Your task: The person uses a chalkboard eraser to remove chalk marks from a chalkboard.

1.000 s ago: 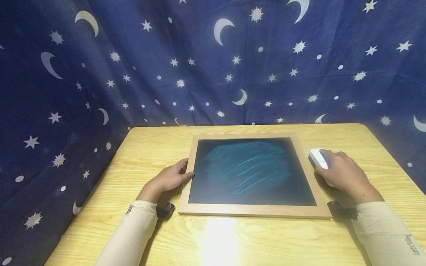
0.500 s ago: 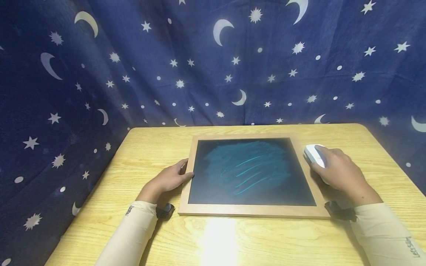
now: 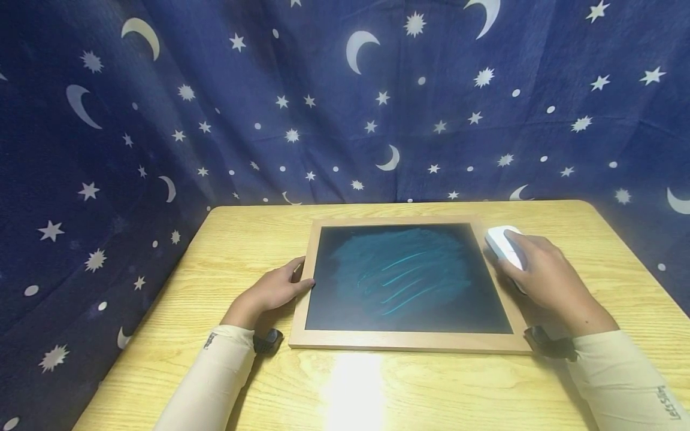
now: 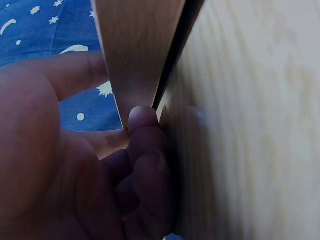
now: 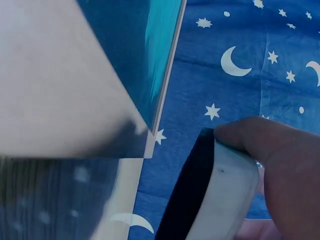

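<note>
A wood-framed chalkboard (image 3: 409, 340) lies on the table, its black face smeared with teal chalk and crossed by several brighter strokes. At its left side my left hand (image 3: 272, 288) holds the frame, thumb over the top. The left wrist view shows curled fingers (image 4: 145, 135) against the frame's outer edge (image 4: 135, 55). My right hand (image 3: 557, 278) grips a chalkboard eraser (image 3: 501, 240), white-backed with a dark felt face, beside the board's right edge. In the right wrist view the eraser (image 5: 227, 185) is tilted, its felt turned toward the board, and the thumb presses its end.
The yellow wood-grain table (image 3: 442, 389) extends around the board, with a bright glare in front. A dark blue curtain (image 3: 323, 72) with moons and stars hangs behind and on the left. Black wrist cameras sit on both wrists, near the board's front corners.
My right hand has moved the eraser left and slightly away from me, closer to the board's right edge. The left hand and the board have stayed in place.
</note>
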`<state>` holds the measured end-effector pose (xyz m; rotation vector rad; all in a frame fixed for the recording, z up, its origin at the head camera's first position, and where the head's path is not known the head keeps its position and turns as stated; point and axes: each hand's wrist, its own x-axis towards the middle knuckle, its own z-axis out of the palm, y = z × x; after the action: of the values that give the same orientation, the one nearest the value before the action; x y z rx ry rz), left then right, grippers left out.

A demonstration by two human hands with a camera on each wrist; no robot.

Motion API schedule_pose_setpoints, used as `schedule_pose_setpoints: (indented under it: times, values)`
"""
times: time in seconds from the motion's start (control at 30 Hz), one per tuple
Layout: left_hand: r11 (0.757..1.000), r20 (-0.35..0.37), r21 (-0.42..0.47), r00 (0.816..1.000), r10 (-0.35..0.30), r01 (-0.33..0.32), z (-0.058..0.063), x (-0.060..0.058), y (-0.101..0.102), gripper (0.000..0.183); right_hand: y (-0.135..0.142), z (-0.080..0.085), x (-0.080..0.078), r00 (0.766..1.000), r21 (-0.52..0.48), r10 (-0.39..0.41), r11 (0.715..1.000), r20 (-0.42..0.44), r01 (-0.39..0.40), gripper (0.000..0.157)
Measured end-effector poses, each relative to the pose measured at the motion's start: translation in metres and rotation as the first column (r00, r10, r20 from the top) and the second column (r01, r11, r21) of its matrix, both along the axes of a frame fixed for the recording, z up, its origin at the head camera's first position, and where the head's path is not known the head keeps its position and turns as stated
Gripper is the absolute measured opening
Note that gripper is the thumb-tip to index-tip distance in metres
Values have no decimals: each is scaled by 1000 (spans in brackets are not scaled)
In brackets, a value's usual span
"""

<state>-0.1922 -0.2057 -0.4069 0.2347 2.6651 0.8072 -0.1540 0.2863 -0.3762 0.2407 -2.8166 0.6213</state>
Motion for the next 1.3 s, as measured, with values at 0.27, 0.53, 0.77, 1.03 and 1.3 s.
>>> schedule_pose_setpoints:
  times: [0.27, 0.53, 0.77, 1.03, 1.3]
  values:
    - [1000, -9, -5, 1000, 3, -3, 1, 0, 1, 76, -8, 4, 3, 999, -7, 26, 1000, -26, -26, 59]
    - [1000, -4, -14, 1000, 7, -7, 1, 0, 1, 77, -17, 7, 7, 996, -14, 45, 999, -71, -46, 52]
    - [1000, -9, -17, 1000, 7, -7, 1, 1, 1, 76, -21, 5, 10, 991, 24, 67, 998, -111, -65, 51]
    - [1000, -9, -10, 1000, -1, 1, 2, 2, 1, 77, -29, 4, 14, 987, 39, 89, 996, -133, -84, 52]
    - [1000, -20, -4, 1000, 3, -3, 1, 2, 1, 75, -38, 4, 18, 986, 32, 105, 994, -127, -102, 50]
